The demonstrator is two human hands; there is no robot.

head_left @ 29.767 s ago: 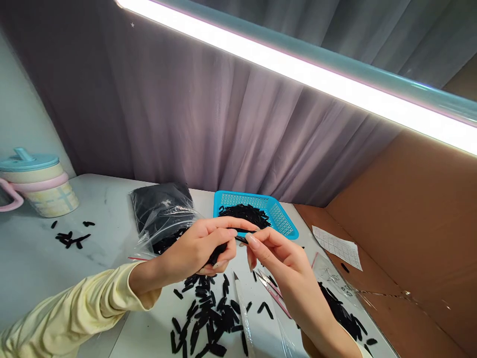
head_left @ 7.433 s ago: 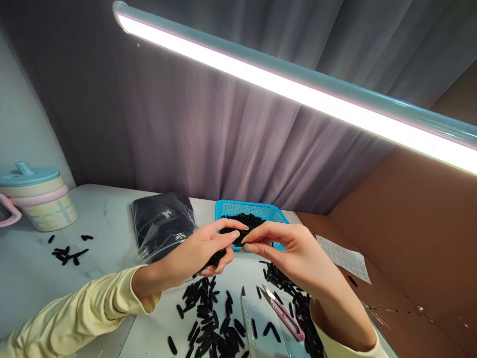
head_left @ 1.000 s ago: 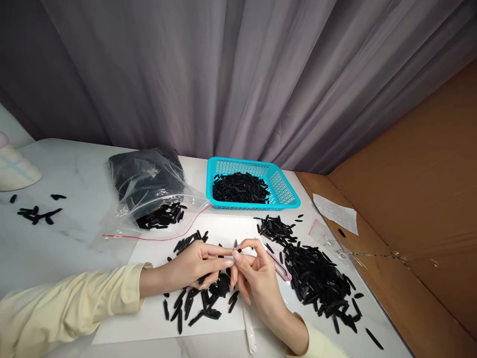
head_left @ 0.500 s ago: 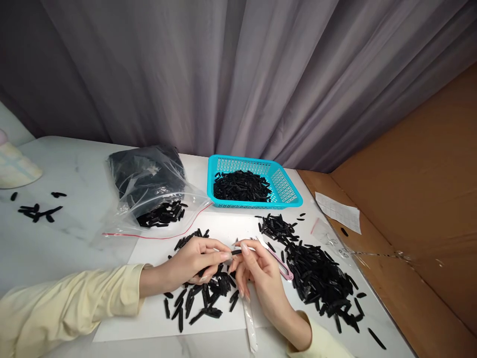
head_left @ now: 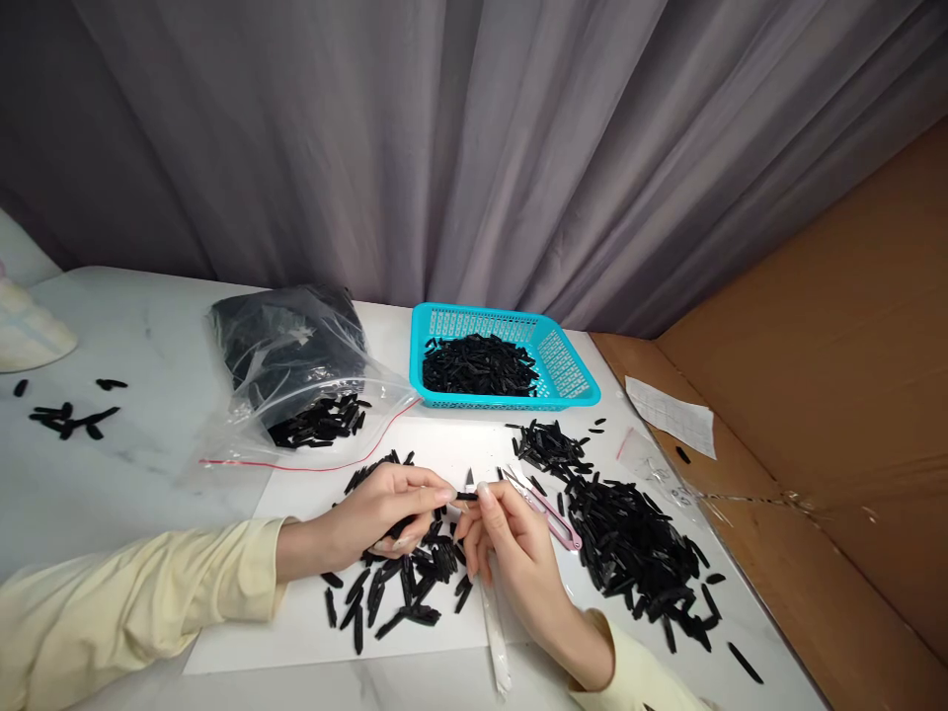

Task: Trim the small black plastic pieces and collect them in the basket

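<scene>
Between my two hands a small black piece point(head_left: 466, 496) is pinched, one end in each hand's fingertips. My left hand point(head_left: 391, 509) holds it by thumb and forefinger, and more black pieces show under its curled fingers. My right hand point(head_left: 508, 528) grips the other end with thumb and forefinger, its other fingers curled. Below them lie loose black pieces point(head_left: 415, 573) on a white sheet point(head_left: 281, 632). A knife with a white handle point(head_left: 496, 642) lies under my right hand, its blade pointing away. Pink scissors point(head_left: 555, 518) rest just right of that hand.
A turquoise basket point(head_left: 585, 385) with black pieces stands at the back. Left of it lies an open zip bag point(head_left: 296, 346) of black pieces. A large black heap point(head_left: 637, 553) spreads at right, near a clear packet point(head_left: 659, 474) and a paper slip point(head_left: 671, 415). Cardboard point(head_left: 829, 395) walls the right side.
My hands have drawn slightly closer around the black piece, so less of it shows. The forefinger of my right hand has bent down. The whole view has shifted slightly.
</scene>
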